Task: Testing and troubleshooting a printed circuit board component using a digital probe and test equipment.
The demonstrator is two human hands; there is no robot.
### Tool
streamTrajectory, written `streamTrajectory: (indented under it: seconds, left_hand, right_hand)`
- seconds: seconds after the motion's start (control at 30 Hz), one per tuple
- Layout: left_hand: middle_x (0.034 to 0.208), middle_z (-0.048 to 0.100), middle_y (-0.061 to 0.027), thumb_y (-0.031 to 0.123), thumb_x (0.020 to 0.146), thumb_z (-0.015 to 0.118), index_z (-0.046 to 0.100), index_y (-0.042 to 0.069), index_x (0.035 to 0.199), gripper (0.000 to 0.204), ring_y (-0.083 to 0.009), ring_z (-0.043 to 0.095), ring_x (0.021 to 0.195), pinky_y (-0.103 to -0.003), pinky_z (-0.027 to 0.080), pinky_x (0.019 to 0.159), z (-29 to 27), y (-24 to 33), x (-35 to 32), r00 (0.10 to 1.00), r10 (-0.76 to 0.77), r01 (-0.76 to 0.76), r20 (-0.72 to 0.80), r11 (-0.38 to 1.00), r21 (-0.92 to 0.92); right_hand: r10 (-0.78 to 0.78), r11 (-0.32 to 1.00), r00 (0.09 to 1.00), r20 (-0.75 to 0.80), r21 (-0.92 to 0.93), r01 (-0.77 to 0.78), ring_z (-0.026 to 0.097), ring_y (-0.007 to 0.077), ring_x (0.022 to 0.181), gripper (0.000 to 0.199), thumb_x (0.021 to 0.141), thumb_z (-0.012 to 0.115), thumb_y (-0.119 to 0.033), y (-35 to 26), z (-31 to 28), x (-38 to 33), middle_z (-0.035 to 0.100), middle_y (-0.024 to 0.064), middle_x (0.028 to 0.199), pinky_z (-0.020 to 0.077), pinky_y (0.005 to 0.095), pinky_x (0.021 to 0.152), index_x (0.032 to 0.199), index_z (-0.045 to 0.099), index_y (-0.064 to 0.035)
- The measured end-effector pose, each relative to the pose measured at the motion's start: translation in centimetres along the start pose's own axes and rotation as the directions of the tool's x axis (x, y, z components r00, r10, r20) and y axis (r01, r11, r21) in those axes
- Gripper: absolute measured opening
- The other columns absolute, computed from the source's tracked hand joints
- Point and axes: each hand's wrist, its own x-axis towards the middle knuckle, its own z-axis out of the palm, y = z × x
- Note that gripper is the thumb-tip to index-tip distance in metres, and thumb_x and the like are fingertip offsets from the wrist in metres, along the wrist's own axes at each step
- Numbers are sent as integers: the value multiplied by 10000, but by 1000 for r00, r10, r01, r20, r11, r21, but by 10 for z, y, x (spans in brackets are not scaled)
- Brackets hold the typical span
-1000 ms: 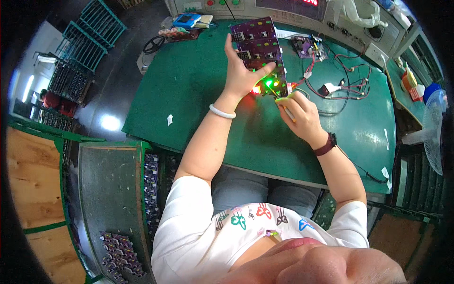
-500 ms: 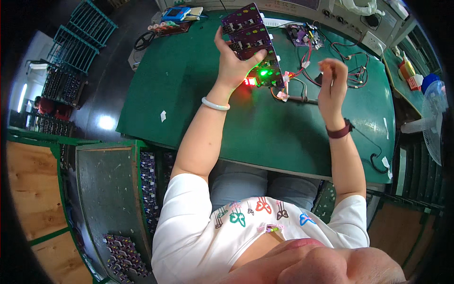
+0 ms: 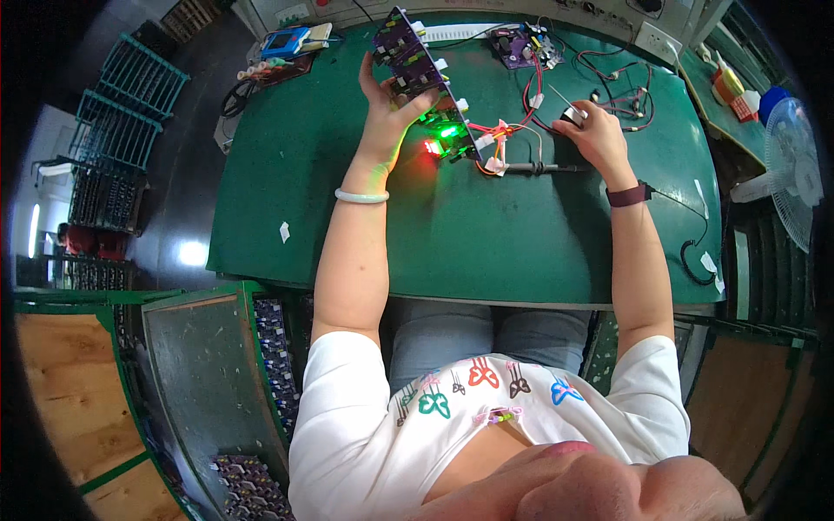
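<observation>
My left hand (image 3: pixel 380 122) grips a strip of joined purple circuit boards (image 3: pixel 415 65), tilted up on edge above the table. A green light (image 3: pixel 449 132) and a red-lit display (image 3: pixel 432 148) glow on its near end. A white plug (image 3: pixel 485 141) with red and yellow wires joins that same end. To the right, my right hand (image 3: pixel 598 139) pinches a small tool with a thin metal shaft (image 3: pixel 560 97) and a short dark and white body, mostly hidden by the fingers. A grey and black probe (image 3: pixel 539 168) lies on the table between my hands.
The green table (image 3: pixel 304 182) carries another purple circuit board (image 3: pixel 521 48) at the back and tangled red and black wires (image 3: pixel 638 95). A blue meter (image 3: pixel 291 42) stands back left. A white fan (image 3: pixel 795 165) is at right. Racked boards (image 3: pixel 276 356) stand below left.
My right hand has come down and taken hold of the small tool with the metal shaft. The board strip in my left hand has turned more on edge. The whole view has shifted slightly.
</observation>
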Motion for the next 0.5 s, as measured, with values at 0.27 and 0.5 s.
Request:
streamTrajectory:
  seconds: [0.27,0.5]
  left_hand:
    - [1330,513,-153,139,856,733,94,258,1575,969,-267,566,1207,-444,442,1045,-9,3,-2,997,-5,1,77,999,53]
    - [1416,364,-128,194,841,752,91,214,1598,1005,-253,535,1217,-427,495,982,-11,3,1,995,-21,16,95,998,61]
  right_hand:
    - [-58,951,998,-40,301,67,692,276,835,389,825,807,-300,-53,-19,-18,712,129,898,536,383,680,1118,693,-70]
    - [-687,458,682,-250,579,674,682,234,782,287,811,738,-42,-96,2,-58,701,69,965,543,315,630,1078,744,-148]
